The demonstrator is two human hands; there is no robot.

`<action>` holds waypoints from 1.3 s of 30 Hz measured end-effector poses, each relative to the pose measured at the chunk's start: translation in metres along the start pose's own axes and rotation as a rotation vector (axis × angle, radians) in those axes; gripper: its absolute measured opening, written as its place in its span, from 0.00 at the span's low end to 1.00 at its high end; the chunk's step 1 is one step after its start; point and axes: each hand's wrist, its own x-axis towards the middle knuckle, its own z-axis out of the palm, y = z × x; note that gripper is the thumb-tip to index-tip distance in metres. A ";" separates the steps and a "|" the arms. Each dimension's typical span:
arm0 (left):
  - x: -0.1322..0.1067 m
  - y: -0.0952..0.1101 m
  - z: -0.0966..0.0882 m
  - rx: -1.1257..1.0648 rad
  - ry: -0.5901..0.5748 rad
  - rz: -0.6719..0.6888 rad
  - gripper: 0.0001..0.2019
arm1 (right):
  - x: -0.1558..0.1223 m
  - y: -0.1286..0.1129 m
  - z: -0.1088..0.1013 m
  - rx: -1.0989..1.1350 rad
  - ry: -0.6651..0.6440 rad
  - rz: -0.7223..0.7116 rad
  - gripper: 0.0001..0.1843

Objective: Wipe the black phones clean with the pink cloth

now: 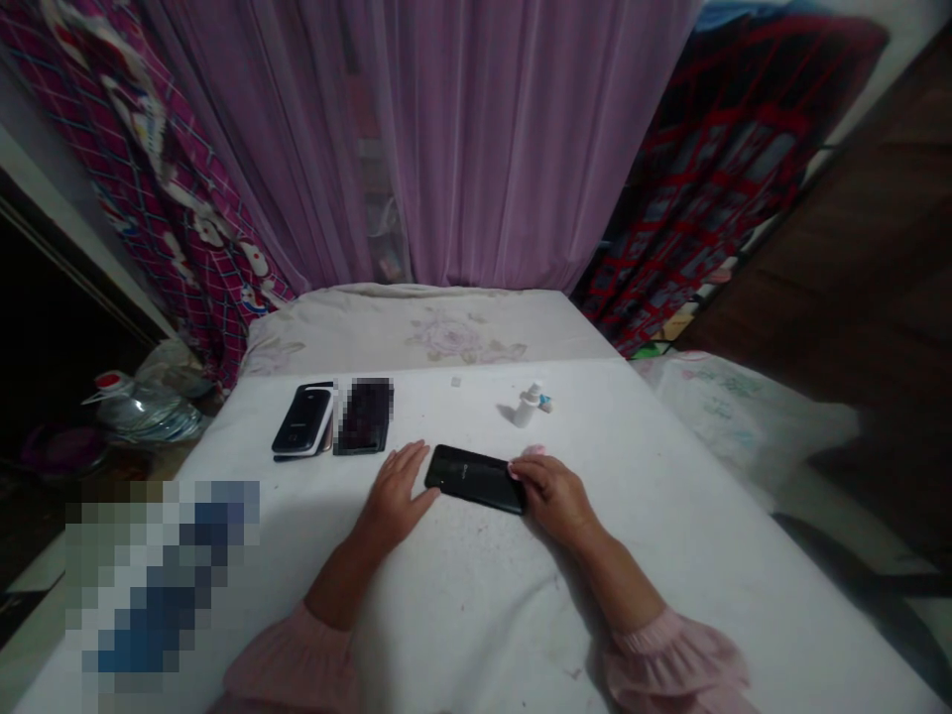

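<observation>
Your left hand (394, 496) and right hand (554, 501) lie open on either side of the black phone (476, 478), fingers flat, their tips at its ends without gripping. The phone rests back-up on the bed (654, 555), with a small white bottle (527, 407) beyond it.

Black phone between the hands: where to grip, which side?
Pinch the black phone by its short ends, coming in from either side. It lies flat and thin on the white cover, leaving little to get under, and the left hand and right hand already flank those ends.
</observation>
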 end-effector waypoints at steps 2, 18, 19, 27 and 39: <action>0.005 0.005 -0.006 0.026 0.089 -0.065 0.18 | 0.002 -0.010 -0.006 0.042 -0.101 0.003 0.17; 0.010 0.090 0.015 0.143 -0.097 -0.279 0.43 | 0.009 -0.025 0.008 0.391 0.014 0.232 0.10; 0.011 0.090 0.016 0.133 -0.115 -0.271 0.43 | 0.009 -0.023 0.010 0.388 0.026 0.253 0.10; -0.006 0.084 0.021 0.002 -0.100 -0.103 0.40 | 0.036 -0.037 0.039 0.189 -0.035 0.322 0.11; 0.004 0.050 -0.015 -0.124 -0.413 0.234 0.41 | 0.069 -0.019 0.029 0.077 -0.087 0.409 0.07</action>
